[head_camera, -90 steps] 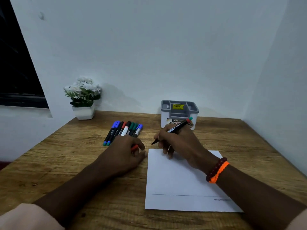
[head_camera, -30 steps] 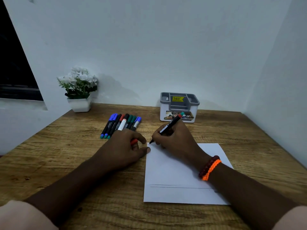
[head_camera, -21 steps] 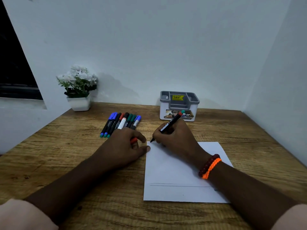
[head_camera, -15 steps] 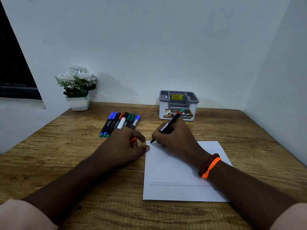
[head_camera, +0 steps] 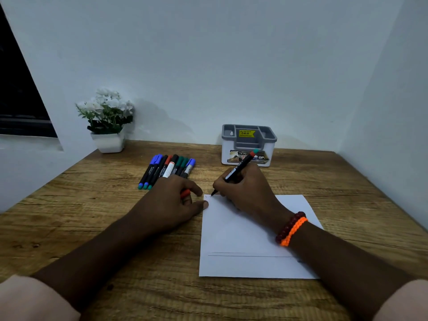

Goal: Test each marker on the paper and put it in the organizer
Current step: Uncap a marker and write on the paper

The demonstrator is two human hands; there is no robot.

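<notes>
Two hands work on the grained wooden table (head_camera: pixel 92 218): the right hand (head_camera: pixel 245 193) grips a slim black marker (head_camera: pixel 238 170) on smooth white paper (head_camera: pixel 243 239), the left hand (head_camera: pixel 171 200) pinches its red cap (head_camera: pixel 185 193).

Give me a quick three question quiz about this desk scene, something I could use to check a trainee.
1. True or false: the right hand holds a marker with its tip at the far left corner of the paper.
2. Which is the red cap in? A) the organizer B) the left hand C) the flower pot
3. Fill in: the unused markers lie in a row on the table, to the ____ of the organizer.

Key: 1 true; 2 B; 3 left
</notes>
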